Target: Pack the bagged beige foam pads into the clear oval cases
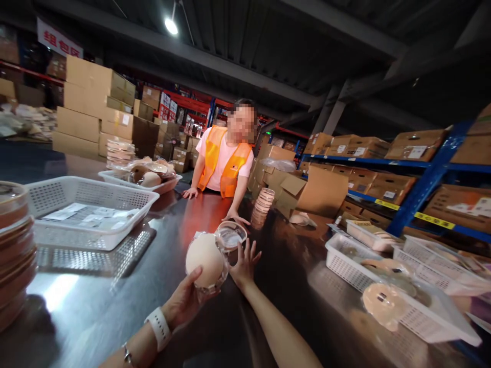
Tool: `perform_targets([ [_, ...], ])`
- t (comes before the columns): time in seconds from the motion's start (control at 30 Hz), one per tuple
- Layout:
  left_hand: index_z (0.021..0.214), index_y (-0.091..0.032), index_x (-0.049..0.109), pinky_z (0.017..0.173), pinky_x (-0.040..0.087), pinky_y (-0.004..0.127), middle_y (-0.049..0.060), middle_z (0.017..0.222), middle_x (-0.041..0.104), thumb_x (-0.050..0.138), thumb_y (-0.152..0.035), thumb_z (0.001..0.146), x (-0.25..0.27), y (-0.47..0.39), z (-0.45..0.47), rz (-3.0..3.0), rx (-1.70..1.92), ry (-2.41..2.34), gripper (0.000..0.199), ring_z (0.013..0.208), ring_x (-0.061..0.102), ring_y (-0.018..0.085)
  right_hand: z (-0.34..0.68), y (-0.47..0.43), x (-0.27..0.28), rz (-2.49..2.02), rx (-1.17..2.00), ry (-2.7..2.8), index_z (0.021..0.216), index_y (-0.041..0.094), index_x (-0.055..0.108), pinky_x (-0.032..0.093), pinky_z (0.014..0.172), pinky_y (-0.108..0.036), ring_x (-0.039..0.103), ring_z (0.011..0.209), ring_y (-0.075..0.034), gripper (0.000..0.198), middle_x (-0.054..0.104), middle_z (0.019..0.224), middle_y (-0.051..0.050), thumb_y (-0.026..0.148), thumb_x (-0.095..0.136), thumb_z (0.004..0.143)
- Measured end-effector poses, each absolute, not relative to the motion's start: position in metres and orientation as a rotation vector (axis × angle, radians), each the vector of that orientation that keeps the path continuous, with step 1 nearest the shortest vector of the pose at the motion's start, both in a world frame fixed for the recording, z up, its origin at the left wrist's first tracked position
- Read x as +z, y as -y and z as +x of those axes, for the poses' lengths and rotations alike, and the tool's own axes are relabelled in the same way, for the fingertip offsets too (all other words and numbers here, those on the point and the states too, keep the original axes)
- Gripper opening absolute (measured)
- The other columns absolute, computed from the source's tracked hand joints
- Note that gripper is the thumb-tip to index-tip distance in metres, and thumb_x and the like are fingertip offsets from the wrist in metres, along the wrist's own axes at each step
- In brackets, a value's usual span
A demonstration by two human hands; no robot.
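Note:
My left hand (pixel 187 301), with a white watch band on the wrist, grips a cream bra cup (pixel 205 260) set in a clear plastic shell. Its thumb lies over the domed face, and the other fingers are hidden underneath. Against the shell's upper right side is a clear round plastic case part (pixel 231 236) with a pinkish rim; whether the two are joined I cannot tell. My right hand (pixel 244 263) has its fingers spread beside that round part and the shell's right edge. Whether its fingertips touch the round part is unclear.
A person in an orange vest (pixel 213 158) leans on the dark shiny table (pixel 184 337) opposite. Stacked round cases stand left (pixel 17 255) and ahead (pixel 264 201). White baskets sit left (pixel 84 237) and right (pixel 353 271); a beige pad (pixel 383 304) overhangs the right one.

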State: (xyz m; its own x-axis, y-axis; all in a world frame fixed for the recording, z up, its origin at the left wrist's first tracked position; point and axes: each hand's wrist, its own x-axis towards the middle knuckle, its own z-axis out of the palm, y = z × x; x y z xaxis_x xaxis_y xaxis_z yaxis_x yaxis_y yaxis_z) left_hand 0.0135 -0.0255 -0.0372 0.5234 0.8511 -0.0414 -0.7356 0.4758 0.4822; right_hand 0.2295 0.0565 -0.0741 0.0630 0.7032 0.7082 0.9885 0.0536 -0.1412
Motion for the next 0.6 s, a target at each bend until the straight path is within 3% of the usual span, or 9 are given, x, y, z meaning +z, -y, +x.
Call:
perform_targets([
  [0.1,0.139,-0.012,0.045,0.069,0.06,0.038,0.013,0.096,0.075,0.052,-0.047,0.092,-0.028,0.023,0.013,0.352,1.19,-0.359,0.059,0.079,0.072,0.027,0.205,-0.068,-0.06,-1.776,-0.517,1.767,0.139,0.012,0.048,0.009,0.109,-0.073,0.014,0.145,-0.046,0.07,0.03,0.154,-0.023,0.049,0.063,0.082],
  [0.17,0.142,-0.017,0.044,0.072,0.061,0.039,0.01,0.093,0.076,0.039,-0.049,0.097,-0.023,0.022,0.013,0.303,1.313,-0.411,0.055,0.077,0.072,0.026,0.187,-0.077,-0.052,-1.801,-0.469,1.75,0.141,0.011,0.046,0.01,0.111,-0.07,0.015,0.145,-0.044,0.068,0.031,0.154,-0.022,0.049,0.057,0.086],
  [0.3,0.139,-0.017,0.049,0.082,0.06,0.039,0.009,0.089,0.076,0.047,-0.039,0.095,-0.021,0.02,0.014,0.316,1.41,-0.484,0.049,0.075,0.073,0.025,0.165,-0.095,-0.043,-1.813,-0.353,1.702,0.128,0.014,0.06,0.012,0.113,-0.065,0.019,0.145,-0.041,0.051,0.042,0.15,-0.018,0.043,0.057,0.087],
  [0.47,0.138,-0.01,0.049,0.08,0.06,0.039,0.011,0.088,0.076,0.051,-0.031,0.093,-0.014,0.02,0.008,0.331,1.379,-0.432,0.05,0.08,0.073,0.028,0.179,-0.096,-0.036,-1.754,-0.242,1.564,0.103,0.011,0.067,0.019,0.109,-0.067,0.04,0.134,-0.043,0.035,0.065,0.12,-0.022,0.037,0.066,0.08],
  [0.53,0.138,-0.012,0.05,0.079,0.06,0.038,0.009,0.086,0.076,0.052,-0.027,0.091,-0.006,0.019,0.002,0.316,1.445,-0.393,0.049,0.074,0.073,0.025,0.194,-0.088,-0.028,-1.671,-0.193,1.56,0.094,0.014,0.067,0.027,0.109,-0.058,0.052,0.124,-0.038,0.026,0.07,0.11,-0.019,0.035,0.066,0.078],
  [0.6,0.137,-0.016,0.052,0.08,0.06,0.039,0.008,0.086,0.076,0.054,-0.029,0.089,0.002,0.019,-0.004,0.284,1.531,-0.327,0.05,0.071,0.073,0.024,0.209,-0.076,-0.019,-1.592,-0.146,1.504,0.089,0.016,0.065,0.041,0.099,-0.048,0.063,0.106,-0.032,0.027,0.072,0.099,-0.015,0.042,0.06,0.082],
])
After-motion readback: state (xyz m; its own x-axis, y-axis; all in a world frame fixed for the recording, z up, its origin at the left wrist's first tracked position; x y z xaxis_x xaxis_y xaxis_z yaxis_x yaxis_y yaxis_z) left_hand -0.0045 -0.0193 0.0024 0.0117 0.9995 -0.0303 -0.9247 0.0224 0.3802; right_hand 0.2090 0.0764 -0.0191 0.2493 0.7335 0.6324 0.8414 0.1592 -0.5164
